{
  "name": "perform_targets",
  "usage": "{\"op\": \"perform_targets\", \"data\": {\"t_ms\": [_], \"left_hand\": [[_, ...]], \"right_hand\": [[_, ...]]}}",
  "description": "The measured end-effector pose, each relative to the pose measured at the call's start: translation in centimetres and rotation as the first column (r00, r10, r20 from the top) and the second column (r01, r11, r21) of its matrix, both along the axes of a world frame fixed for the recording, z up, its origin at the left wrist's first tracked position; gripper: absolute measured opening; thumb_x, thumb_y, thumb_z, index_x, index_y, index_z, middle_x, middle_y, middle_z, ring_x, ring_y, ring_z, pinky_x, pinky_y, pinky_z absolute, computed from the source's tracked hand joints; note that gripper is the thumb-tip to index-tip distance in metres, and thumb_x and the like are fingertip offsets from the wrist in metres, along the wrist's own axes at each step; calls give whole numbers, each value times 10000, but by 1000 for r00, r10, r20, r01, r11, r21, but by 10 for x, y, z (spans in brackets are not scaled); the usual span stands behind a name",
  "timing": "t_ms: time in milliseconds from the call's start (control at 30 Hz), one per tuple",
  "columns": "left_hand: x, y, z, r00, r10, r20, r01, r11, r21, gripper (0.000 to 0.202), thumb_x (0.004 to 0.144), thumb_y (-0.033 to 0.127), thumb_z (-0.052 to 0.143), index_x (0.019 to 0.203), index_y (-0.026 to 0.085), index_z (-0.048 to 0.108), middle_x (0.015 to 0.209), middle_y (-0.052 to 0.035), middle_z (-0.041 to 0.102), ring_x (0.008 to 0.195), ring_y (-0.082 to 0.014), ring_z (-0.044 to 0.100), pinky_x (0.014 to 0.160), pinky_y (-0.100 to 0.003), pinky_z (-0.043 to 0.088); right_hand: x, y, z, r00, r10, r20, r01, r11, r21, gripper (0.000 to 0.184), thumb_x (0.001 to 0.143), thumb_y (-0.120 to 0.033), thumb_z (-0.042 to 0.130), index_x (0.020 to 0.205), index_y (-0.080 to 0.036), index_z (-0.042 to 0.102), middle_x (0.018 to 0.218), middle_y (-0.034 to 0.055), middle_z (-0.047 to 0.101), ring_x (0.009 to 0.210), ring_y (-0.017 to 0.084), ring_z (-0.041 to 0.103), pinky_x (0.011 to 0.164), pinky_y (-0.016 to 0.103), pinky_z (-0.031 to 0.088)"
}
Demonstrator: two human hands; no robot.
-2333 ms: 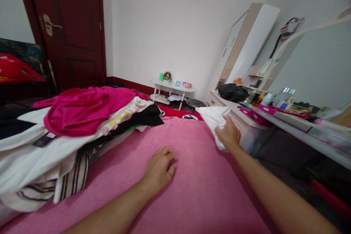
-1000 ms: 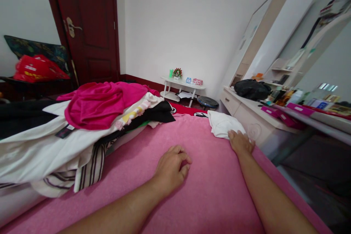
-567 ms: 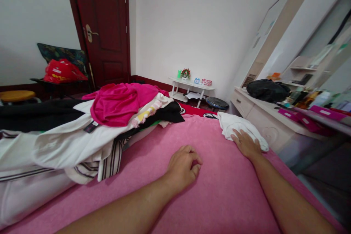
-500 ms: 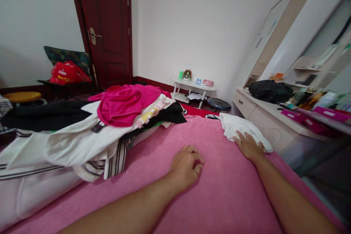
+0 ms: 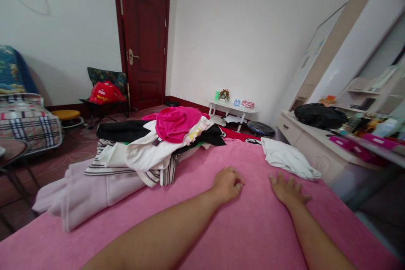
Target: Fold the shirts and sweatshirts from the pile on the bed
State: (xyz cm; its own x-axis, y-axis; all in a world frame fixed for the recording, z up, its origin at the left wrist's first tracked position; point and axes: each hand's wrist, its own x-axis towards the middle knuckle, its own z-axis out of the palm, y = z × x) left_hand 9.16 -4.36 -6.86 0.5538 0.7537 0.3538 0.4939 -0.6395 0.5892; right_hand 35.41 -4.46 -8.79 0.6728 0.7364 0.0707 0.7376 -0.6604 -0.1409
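Observation:
My right hand (image 5: 289, 190) lies palm down on the pink bedspread (image 5: 253, 232), open with its fingers spread. Just beyond its fingertips a crumpled white garment (image 5: 286, 158) rests along the bed's right edge; a narrow gap separates the two. Near the middle of the bed, my left hand (image 5: 227, 184) sits on the bedspread with loosely curled fingers, its thumb apart and nothing held. To its left is a heap of clothes, with a bright pink garment (image 5: 174, 124) on top of a white garment (image 5: 148, 152), black clothing (image 5: 122, 130) and a pale lilac garment (image 5: 95, 194).
A dresser (image 5: 300, 135) bearing a black bag (image 5: 319, 115) and bottles stands along the right side. Beyond the bed are a small white table (image 5: 232, 104) and a round dark stool (image 5: 261, 128). A red bag (image 5: 106, 93) sits on a folding chair near the door (image 5: 147, 42).
My right hand has drawn back off the white garment onto the bedspread. The left hand keeps its curled pose on the bed. The view has turned left, showing more of the room there.

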Motion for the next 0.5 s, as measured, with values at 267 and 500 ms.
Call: {"op": "perform_targets", "data": {"t_ms": [267,500], "left_hand": [[-4,-12,4,996,-52,-79,57,997,61,263,803,303,561,1026,228,678,1119,-55,597,1068,-222,524,938,-345,425],[-46,-49,16,863,-365,-349,408,911,55,584,862,487,495,1375,214,440,1468,-136,365,1342,-314,336,1079,-477,286]], "right_hand": [[-71,-37,5,987,155,29,-154,988,-30,683,888,-578,131,1479,-257,252,1555,122,175,1408,359,148,1025,662,165],[-74,-46,8,979,198,53,-198,980,-11,672,888,-591,165,1467,-270,280,1544,94,225,1401,348,180,1041,645,175]]}}
